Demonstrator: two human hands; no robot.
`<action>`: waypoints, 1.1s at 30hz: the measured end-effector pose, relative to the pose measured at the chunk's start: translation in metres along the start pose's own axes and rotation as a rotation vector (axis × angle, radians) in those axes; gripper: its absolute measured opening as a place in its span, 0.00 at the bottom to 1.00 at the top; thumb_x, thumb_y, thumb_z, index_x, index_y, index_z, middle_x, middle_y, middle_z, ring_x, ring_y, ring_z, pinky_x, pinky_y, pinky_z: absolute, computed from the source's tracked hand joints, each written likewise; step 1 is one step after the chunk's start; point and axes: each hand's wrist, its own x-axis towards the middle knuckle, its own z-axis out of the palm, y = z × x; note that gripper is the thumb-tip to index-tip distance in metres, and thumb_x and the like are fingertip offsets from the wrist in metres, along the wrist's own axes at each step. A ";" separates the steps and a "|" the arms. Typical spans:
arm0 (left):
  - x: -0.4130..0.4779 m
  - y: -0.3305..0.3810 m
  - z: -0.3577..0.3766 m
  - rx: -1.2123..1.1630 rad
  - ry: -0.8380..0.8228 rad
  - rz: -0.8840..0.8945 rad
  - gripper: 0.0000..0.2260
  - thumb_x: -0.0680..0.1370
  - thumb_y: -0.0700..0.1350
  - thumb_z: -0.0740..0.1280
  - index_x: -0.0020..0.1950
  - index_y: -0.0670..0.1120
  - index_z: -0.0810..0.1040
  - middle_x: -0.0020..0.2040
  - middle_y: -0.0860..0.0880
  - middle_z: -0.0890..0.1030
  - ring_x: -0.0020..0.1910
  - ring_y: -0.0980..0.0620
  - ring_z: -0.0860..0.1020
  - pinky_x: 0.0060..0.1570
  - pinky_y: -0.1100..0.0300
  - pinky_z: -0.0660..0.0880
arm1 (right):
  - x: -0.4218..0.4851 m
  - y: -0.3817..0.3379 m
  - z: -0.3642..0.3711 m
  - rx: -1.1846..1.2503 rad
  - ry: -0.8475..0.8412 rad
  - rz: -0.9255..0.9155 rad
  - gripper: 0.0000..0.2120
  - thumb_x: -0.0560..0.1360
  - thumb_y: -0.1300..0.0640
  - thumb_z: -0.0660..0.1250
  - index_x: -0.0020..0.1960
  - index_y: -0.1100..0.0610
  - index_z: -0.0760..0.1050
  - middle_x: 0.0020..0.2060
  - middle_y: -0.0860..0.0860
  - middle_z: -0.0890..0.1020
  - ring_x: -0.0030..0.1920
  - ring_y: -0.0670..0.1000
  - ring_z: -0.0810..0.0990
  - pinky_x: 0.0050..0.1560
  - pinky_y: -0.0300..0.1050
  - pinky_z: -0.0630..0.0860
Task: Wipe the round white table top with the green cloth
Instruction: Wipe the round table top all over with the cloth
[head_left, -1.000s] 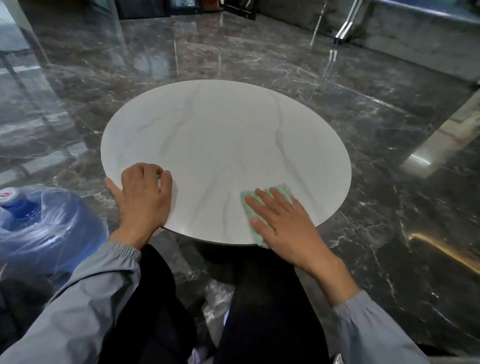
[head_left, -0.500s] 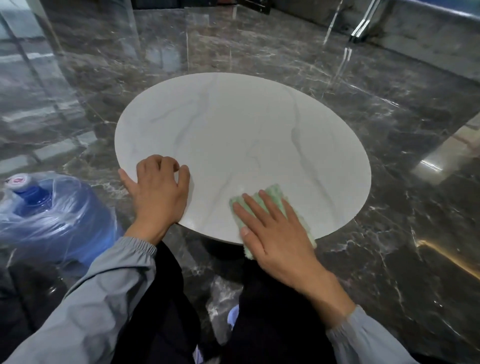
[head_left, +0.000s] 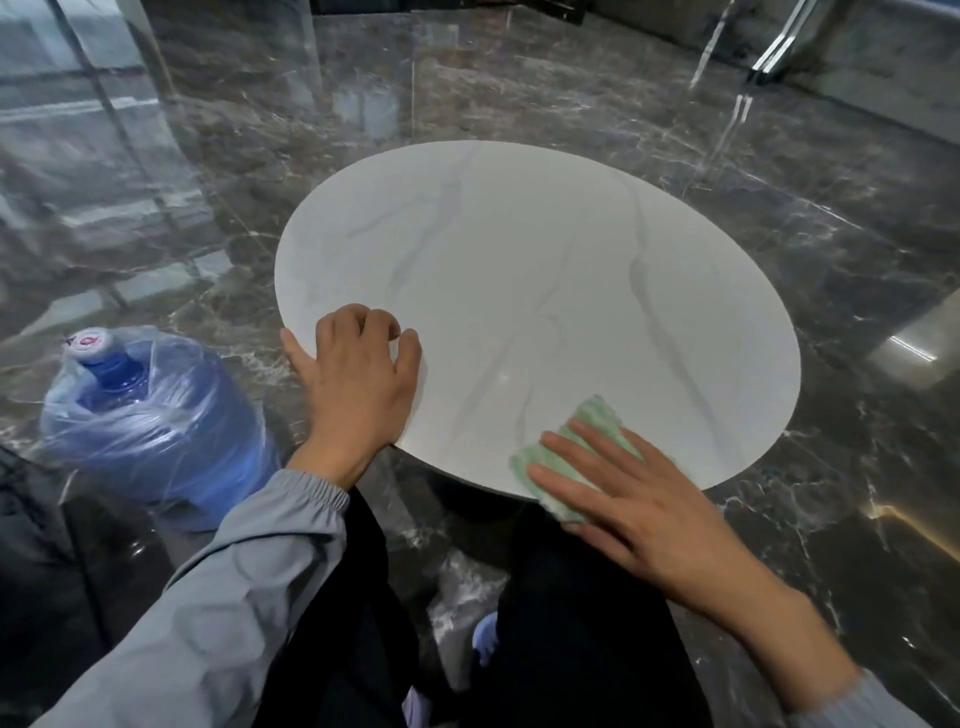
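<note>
The right hand, in the lower right of the frame, lies flat with its fingers straight and slightly spread, pressing the green cloth onto the near edge of the round white table top. Part of the cloth overhangs the rim.

The cloth appears soft, light and limp. It probably bunches if pushed from one corner, so hold it under a flat palm. The top looks smooth and glossy, so expect easy sliding.

The left hand, at centre left, rests on the table's left rim with its fingers curled and holds nothing visible.

The right hand covers most of the cloth, so its full outline is hidden. Whether the left thumb hooks under the rim cannot be determined. The table base is hidden. A wrapped water bottle stands at lower left.
</note>
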 end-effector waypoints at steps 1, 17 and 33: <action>0.000 0.000 0.000 0.000 -0.001 -0.004 0.12 0.84 0.55 0.57 0.55 0.51 0.77 0.59 0.50 0.74 0.67 0.46 0.69 0.75 0.27 0.47 | -0.006 0.006 -0.001 -0.002 -0.006 -0.003 0.26 0.86 0.42 0.56 0.82 0.41 0.59 0.83 0.45 0.59 0.83 0.53 0.56 0.76 0.59 0.64; 0.000 -0.003 0.000 -0.021 0.018 -0.008 0.13 0.84 0.56 0.55 0.54 0.54 0.77 0.58 0.53 0.74 0.64 0.48 0.71 0.75 0.30 0.51 | 0.053 -0.036 0.004 0.015 0.033 -0.130 0.31 0.85 0.50 0.61 0.83 0.39 0.53 0.83 0.45 0.56 0.83 0.54 0.53 0.79 0.58 0.60; -0.001 -0.003 0.004 0.012 0.021 0.003 0.13 0.82 0.57 0.56 0.55 0.53 0.76 0.59 0.52 0.73 0.66 0.47 0.70 0.77 0.30 0.49 | 0.074 -0.056 0.007 0.030 0.041 -0.040 0.37 0.82 0.55 0.63 0.85 0.42 0.47 0.84 0.45 0.53 0.84 0.54 0.49 0.80 0.53 0.46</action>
